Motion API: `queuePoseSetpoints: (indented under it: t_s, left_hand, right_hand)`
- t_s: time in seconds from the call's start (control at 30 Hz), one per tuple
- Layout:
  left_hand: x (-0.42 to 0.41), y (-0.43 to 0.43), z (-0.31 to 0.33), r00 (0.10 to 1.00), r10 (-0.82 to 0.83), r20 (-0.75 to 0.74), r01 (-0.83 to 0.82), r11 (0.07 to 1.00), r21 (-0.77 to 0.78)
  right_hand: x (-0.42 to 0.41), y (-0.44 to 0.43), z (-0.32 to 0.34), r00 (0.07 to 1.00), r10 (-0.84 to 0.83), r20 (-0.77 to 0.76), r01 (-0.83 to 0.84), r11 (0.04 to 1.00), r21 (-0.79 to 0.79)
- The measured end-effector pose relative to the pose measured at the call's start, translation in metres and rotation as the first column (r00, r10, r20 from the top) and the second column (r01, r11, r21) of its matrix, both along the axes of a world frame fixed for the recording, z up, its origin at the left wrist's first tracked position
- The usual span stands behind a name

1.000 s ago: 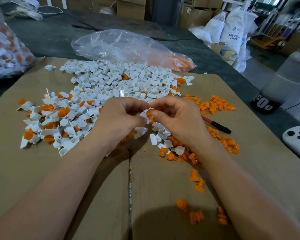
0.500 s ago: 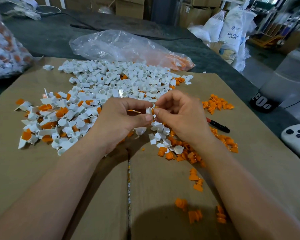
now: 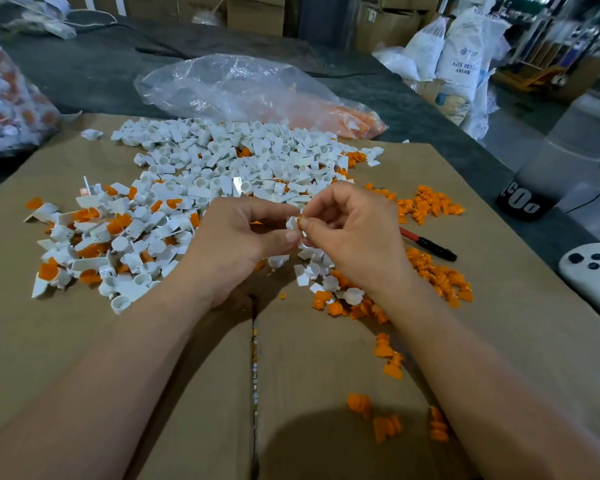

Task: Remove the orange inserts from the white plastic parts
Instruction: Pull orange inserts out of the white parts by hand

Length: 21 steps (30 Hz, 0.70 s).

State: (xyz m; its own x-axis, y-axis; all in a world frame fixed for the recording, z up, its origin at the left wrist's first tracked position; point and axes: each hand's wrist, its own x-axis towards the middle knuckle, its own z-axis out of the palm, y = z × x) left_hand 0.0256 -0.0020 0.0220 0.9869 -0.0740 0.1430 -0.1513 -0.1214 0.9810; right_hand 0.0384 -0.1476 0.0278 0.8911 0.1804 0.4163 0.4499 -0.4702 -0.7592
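Observation:
My left hand pinches a small white plastic part over the middle of the cardboard. My right hand meets it from the right, its thumb and forefinger closed on the orange insert at the part's edge; only a sliver of orange shows. A heap of white parts that hold orange inserts lies at the left. Behind the hands spreads a big pile of plain white parts. Loose orange inserts lie to the right of my hands.
The cardboard sheet covers the table. A clear plastic bag lies at the back, another bag of parts at far left. A red-and-black pen lies right of my hand. More orange inserts and a white device sit at right.
Both hands have lifted slightly and shifted away from me with the white part. The right fingers have re-gripped at the part's edge, and less orange shows between them.

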Motion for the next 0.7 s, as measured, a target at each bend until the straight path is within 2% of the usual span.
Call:
queuePoseSetpoints:
  t_s: [0.07,0.23,0.3,0.4,0.5,0.6,0.7]
  left_hand:
    - [0.0002,0.0007,0.0002,1.000,-0.020,-0.009,0.020,1.000,0.003]
    - [-0.0018,-0.0015,0.0003,0.999,-0.036,0.009,0.035,0.999,0.011]
    - [-0.0024,-0.0017,0.0004,0.999,-0.032,0.006,0.032,0.999,0.000]
    - [-0.0015,-0.0012,-0.0012,0.999,-0.028,-0.028,0.025,0.994,-0.105]
    - [-0.0020,-0.0027,-0.0018,0.998,-0.020,-0.058,0.010,0.986,-0.167]
    - [-0.0036,-0.0043,-0.0035,0.999,0.043,0.003,-0.043,0.997,-0.058]
    - [-0.0040,-0.0059,-0.0044,0.995,0.087,0.050,-0.088,0.996,0.026]
  right_hand:
    - [-0.0007,-0.0008,0.0013,1.000,0.005,-0.010,-0.006,1.000,-0.013]
    - [-0.0002,-0.0035,0.0024,0.995,0.019,-0.097,-0.012,0.998,0.069]
    - [-0.0010,-0.0010,0.0006,0.998,-0.006,-0.058,0.009,0.999,0.045]
    - [-0.0022,0.0021,0.0004,0.999,-0.031,0.014,0.031,0.999,0.016]
    - [-0.0016,0.0013,0.0010,0.999,-0.030,0.014,0.030,0.999,0.035]
    - [-0.0021,0.0018,0.0015,0.999,-0.043,-0.005,0.044,0.998,0.036]
    - [-0.0019,0.0012,0.0025,0.997,-0.030,-0.070,0.037,0.994,0.103]
